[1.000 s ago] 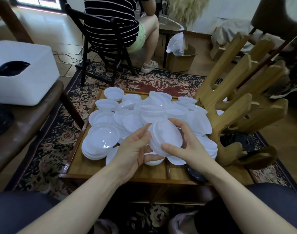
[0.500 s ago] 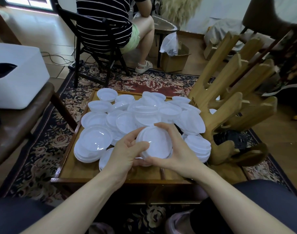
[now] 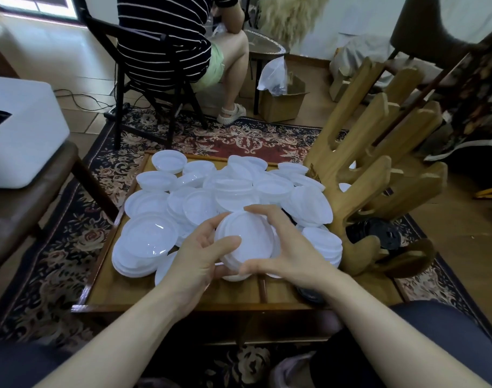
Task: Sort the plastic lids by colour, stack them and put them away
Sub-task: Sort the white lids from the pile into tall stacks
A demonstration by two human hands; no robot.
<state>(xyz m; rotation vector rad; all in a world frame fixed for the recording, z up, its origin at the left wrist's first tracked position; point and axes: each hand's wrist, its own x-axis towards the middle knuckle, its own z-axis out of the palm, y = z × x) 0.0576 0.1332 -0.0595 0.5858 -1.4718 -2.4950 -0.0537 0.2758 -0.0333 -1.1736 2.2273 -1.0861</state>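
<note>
The fingers (image 3: 256, 211) of the right hand (image 3: 292, 259) are curled over the far edge of a small stack of white lids (image 3: 246, 242), and its thumb is pressed on the near edge. The stack is also gripped by the left hand (image 3: 197, 256): its thumb lies across the front of the top lid and its fingers are bent round the left side and underneath. The stack is held between both hands, just above the front part of the wooden tray (image 3: 183, 292), tilted toward the camera.

The lids are round, white and a little see-through, with a raised rim. How many are in the held stack cannot be told.

More white lids are spread in a loose pile (image 3: 239, 186) over the tray behind the hands. A short stack (image 3: 144, 245) is seen at the left, and another stack (image 3: 323, 242) at the right, just beside the wooden rack (image 3: 362, 169). Some dark lids (image 3: 379, 233) are seen low beside the rack, and 1 more dark lid (image 3: 309, 294) peeks out under the right wrist.

No writing or labels can be read on the lids.

A white box (image 3: 21, 130) rests on a brown bench at the left. A person in a striped top (image 3: 166, 37) is seated on a black chair further back.
</note>
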